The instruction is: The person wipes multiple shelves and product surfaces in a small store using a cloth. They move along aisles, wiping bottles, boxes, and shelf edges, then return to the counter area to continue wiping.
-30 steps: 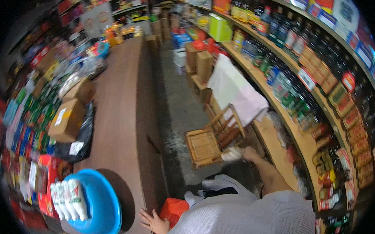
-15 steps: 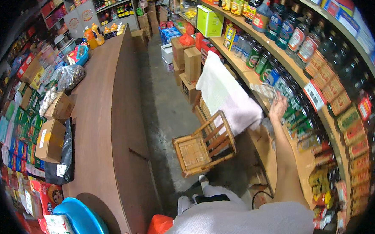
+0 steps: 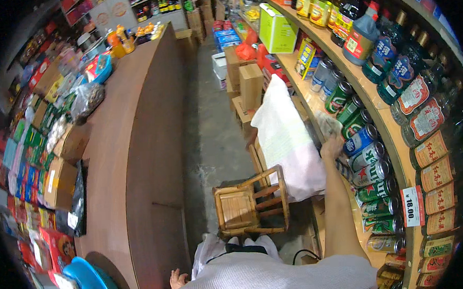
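My right hand (image 3: 332,147) is closed on a crumpled, pale patterned rag (image 3: 327,125), reaching over the shelf ledge (image 3: 302,83) at my right. Just beyond the rag stand green drink cans (image 3: 339,97); a blue can (image 3: 360,140) is right beside the hand. More silver and green cans (image 3: 377,185) line the same shelf nearer to me. Low by the edge of the brown counter, my left hand (image 3: 178,279) hangs with its fingers apart and nothing in them.
A bamboo chair (image 3: 237,207) stands before me, next to a surface draped with a white cloth (image 3: 283,142). The long counter (image 3: 120,166) runs along my left, with a blue basin (image 3: 95,282) on it. Cardboard boxes (image 3: 251,86) and glass bottles (image 3: 415,101) are farther off and right.
My view has shifted forward and closer to the shelf. The right hand and rag have moved from over the cans to the shelf's front part. My left hand has left the counter's edge.
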Demonstrator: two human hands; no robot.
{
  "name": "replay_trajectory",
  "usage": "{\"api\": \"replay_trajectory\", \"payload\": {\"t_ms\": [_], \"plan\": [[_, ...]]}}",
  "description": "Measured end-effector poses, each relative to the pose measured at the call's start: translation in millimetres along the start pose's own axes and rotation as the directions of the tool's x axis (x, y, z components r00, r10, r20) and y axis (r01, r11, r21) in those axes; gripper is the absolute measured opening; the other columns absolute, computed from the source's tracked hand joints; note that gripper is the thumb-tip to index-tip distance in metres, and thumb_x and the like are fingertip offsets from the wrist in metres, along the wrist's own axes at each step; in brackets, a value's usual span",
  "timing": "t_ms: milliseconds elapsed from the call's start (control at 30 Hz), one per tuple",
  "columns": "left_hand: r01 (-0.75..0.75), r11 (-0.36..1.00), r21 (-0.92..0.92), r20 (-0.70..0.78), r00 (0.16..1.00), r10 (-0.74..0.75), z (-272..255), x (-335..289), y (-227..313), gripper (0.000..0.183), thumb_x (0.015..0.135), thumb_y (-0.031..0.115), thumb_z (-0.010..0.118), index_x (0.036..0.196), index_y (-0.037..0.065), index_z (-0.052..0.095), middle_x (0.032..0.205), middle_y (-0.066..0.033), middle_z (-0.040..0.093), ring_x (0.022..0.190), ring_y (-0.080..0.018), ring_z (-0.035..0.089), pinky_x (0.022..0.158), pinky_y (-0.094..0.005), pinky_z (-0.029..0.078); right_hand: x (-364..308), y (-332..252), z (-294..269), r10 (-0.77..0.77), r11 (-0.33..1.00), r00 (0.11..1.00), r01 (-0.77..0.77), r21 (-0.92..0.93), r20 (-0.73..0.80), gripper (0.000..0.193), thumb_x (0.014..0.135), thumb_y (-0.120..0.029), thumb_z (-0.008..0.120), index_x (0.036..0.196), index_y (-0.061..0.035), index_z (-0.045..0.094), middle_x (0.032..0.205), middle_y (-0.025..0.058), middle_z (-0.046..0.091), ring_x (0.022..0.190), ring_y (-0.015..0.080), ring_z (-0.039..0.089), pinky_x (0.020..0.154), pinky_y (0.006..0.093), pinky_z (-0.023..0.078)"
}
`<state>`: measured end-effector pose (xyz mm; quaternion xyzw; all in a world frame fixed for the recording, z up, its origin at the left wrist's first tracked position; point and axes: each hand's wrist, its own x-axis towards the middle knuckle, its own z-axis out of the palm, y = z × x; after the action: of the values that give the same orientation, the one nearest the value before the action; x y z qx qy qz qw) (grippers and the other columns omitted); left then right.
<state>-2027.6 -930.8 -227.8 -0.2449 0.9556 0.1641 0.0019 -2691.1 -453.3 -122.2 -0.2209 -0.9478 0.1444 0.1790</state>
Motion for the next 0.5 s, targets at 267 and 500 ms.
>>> {"api": "replay_trajectory", "payload": {"t_ms": [267, 500], "plan": [[-0.14, 0.984, -0.11, 0.086, 0.985, 0.15, -19.7, 171.3, 10.5, 0.024, 0.062, 0.009, 0.068, 0.085, 0.009, 0.069, 0.11, -0.0157, 0.062, 0.104, -0.034, 0.057, 0.091, -0.0443, 0.045, 48.4, -55.4, 39.5, -0.11, 0.991, 0.994, 0.111, -0.07, 0.017, 0.03, 0.087, -0.011, 0.047, 0.114, -0.0025, 0.056, 0.12, 0.0176, 0.049, 0.115, 0.0373, 0.045, 0.099, 0.0467, 0.035], [-0.554, 0.783, -0.283, 0.235, 0.751, 0.617, -27.5, 427.8, 13.4, 0.029, 0.068, 0.027, 0.067, 0.092, 0.011, 0.068, 0.107, -0.016, 0.063, 0.096, -0.0333, 0.06, 0.078, -0.0435, 0.05, 69.8, -104.8, 60.2, -0.224, 0.957, 0.974, 0.215, -0.194, -0.025, 0.04, 0.081, -0.013, 0.056, 0.121, -0.0038, 0.054, 0.129, 0.016, 0.047, 0.119, 0.035, 0.043, 0.098, 0.0471, 0.036]]}}
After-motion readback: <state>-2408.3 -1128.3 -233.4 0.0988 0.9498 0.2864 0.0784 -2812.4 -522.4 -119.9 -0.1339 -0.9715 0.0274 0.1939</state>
